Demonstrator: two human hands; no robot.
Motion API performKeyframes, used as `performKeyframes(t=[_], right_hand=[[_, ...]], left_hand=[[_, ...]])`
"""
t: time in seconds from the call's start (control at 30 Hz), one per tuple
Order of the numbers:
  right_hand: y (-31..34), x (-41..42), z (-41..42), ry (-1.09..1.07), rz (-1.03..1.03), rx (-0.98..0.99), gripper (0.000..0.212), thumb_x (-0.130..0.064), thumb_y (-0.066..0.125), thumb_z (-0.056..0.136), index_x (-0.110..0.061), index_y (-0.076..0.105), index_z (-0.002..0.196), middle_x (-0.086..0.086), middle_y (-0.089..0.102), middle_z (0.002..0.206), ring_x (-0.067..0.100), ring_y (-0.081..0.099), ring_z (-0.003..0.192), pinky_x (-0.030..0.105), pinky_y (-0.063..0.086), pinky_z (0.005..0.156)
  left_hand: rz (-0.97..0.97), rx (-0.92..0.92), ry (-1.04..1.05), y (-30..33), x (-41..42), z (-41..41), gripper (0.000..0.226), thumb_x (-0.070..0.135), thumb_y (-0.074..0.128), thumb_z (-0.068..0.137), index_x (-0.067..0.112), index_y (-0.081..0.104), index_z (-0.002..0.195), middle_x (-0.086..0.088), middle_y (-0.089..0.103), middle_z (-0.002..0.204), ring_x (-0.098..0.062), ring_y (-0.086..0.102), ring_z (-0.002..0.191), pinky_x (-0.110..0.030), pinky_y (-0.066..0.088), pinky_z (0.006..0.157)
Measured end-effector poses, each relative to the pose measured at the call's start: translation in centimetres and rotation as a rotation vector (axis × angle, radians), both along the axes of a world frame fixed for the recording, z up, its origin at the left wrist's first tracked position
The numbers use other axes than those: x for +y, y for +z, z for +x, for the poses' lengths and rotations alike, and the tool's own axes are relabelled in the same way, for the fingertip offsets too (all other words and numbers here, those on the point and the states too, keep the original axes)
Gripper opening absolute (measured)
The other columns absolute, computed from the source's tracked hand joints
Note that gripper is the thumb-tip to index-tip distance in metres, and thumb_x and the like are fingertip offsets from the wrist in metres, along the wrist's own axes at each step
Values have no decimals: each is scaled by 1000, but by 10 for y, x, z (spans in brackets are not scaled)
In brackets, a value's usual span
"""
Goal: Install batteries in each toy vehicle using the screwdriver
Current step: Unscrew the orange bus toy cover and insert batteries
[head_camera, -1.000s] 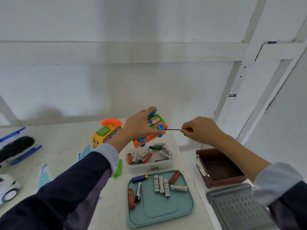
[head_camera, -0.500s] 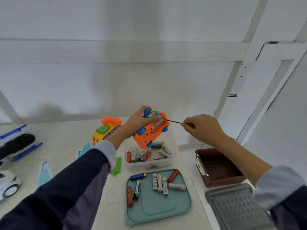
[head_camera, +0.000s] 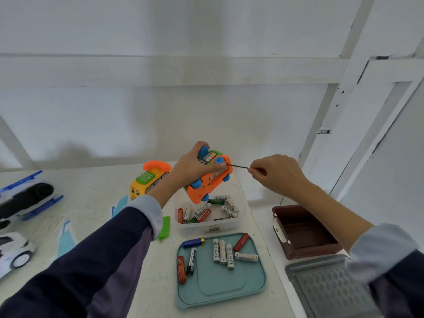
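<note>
White wall behind, white table (head_camera: 96, 200) below, seen from the head camera. Left hand (head_camera: 192, 166) grips the orange toy car (head_camera: 206, 182) in the air above the clear tub (head_camera: 211, 223), underside tilted up, white batteries showing in its open bay. Right hand (head_camera: 277, 173) pinches the thin screwdriver (head_camera: 238, 166) between its fingertips, tip meeting the car by the upper blue wheel. More batteries (head_camera: 206, 210) lie loose in the tub, and others sit on the teal tray (head_camera: 243, 292) just in front. Yellow phone toy (head_camera: 146, 182) stands left of the car; brown box (head_camera: 302, 230) sits right of the tub.
</note>
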State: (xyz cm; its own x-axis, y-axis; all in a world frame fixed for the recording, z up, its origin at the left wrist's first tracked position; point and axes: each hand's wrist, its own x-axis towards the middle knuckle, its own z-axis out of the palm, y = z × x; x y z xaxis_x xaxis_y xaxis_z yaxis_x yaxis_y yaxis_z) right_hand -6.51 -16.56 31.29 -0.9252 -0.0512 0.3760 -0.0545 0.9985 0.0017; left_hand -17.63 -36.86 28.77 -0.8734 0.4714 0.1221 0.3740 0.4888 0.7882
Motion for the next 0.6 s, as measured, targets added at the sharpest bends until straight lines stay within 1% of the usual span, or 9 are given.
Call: performKeyframes(t=[0.03, 0.1, 0.17, 0.2, 0.3, 0.4, 0.47, 0.5, 0.6], right_hand=[[-1, 3, -1, 23, 32, -29, 30, -34, 42, 96, -21, 67, 86, -4, 64, 72, 17, 56, 71, 23, 30, 51], [-6, 5, -2, 82, 87, -87, 32, -36, 40, 96, -22, 67, 90, -5, 66, 78, 15, 58, 73, 24, 35, 56], [-14, -1, -3, 155, 158, -125, 34, -36, 38, 97, -20, 67, 93, -4, 66, 82, 16, 59, 74, 24, 37, 59], [-17, -5, -4, 180, 188, -136, 35, -36, 36, 97, -18, 67, 95, -4, 66, 83, 16, 59, 74, 24, 38, 59], [-19, -10, -5, 149, 235, -146, 36, -34, 33, 99, -18, 65, 102, -1, 65, 87, 18, 58, 75, 25, 37, 60], [-18, -6, -4, 68, 220, -180, 35, -35, 34, 99, -19, 64, 104, -1, 65, 89, 18, 55, 74, 25, 36, 60], [-19, -3, -2, 35, 198, -214, 34, -39, 36, 98, -20, 63, 106, -2, 65, 94, 19, 59, 83, 26, 39, 63], [-20, -3, -1, 23, 174, -237, 33, -40, 37, 98, -20, 61, 108, -3, 65, 97, 19, 59, 88, 27, 40, 66], [-24, -8, 5, -16, -57, -323, 28, -32, 44, 95, -18, 51, 118, -2, 64, 104, 21, 58, 94, 30, 43, 75]], left_hand=[[-97, 93, -12, -1, 0, -1, 63, 54, 73, 75, 30, 41, 123, 4, 57, 103, -15, 60, 83, -29, 52, 73], [-236, 234, -40, -5, 3, -1, 81, 58, 75, 70, 31, 36, 135, 4, 54, 117, -18, 57, 99, -31, 48, 81], [-317, 347, -83, -9, 9, -2, 88, 62, 74, 68, 31, 33, 140, 3, 50, 131, -19, 54, 112, -34, 49, 87], [-348, 392, -104, -11, 13, -3, 89, 64, 72, 68, 31, 32, 141, 2, 48, 134, -20, 54, 113, -35, 50, 87], [-383, 448, -87, -10, 18, -5, 88, 67, 68, 70, 31, 31, 141, 1, 48, 134, -21, 55, 112, -33, 51, 84], [-392, 434, -17, -8, 14, -8, 88, 66, 69, 70, 31, 30, 142, 0, 47, 135, -23, 55, 112, -32, 48, 82], [-322, 363, 38, -9, 9, -10, 86, 62, 71, 71, 31, 31, 140, -2, 49, 132, -24, 56, 111, -32, 49, 83], [-238, 310, 64, -9, 5, -8, 82, 60, 73, 71, 31, 33, 137, -3, 52, 127, -25, 57, 107, -35, 51, 84], [147, 104, 154, -6, -11, -4, 69, 53, 76, 73, 30, 39, 126, -1, 57, 110, -22, 60, 94, -35, 53, 80]])
